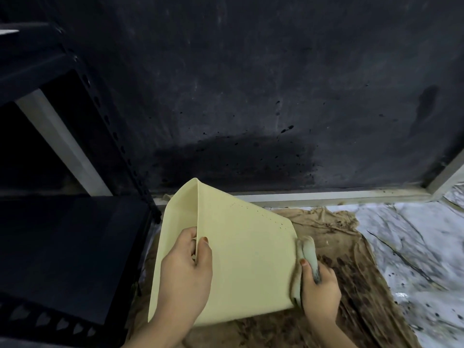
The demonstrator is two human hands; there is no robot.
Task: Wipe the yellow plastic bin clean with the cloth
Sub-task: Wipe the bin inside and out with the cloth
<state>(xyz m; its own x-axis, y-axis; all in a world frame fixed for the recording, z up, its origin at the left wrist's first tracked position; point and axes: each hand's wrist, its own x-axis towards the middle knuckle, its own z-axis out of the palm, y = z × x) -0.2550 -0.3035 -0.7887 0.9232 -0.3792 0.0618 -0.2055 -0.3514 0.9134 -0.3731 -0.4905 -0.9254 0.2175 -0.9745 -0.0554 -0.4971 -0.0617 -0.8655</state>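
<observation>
The pale yellow plastic bin (241, 259) is held tipped on its side above the floor, one flat wall facing me. My left hand (185, 275) grips its upper left corner edge, thumb on the facing wall and fingers around the ridge. My right hand (319, 287) holds a folded grey-white cloth (307, 257) pressed against the bin's right edge. The bin's inside is hidden from view.
A stained brown sheet (351, 280) lies on the floor under the bin, with crumpled white plastic sheeting (414, 247) to the right. A black metal shelf rack (62, 234) stands at the left. A dark wall (251, 96) with a pale baseboard (326, 195) runs behind.
</observation>
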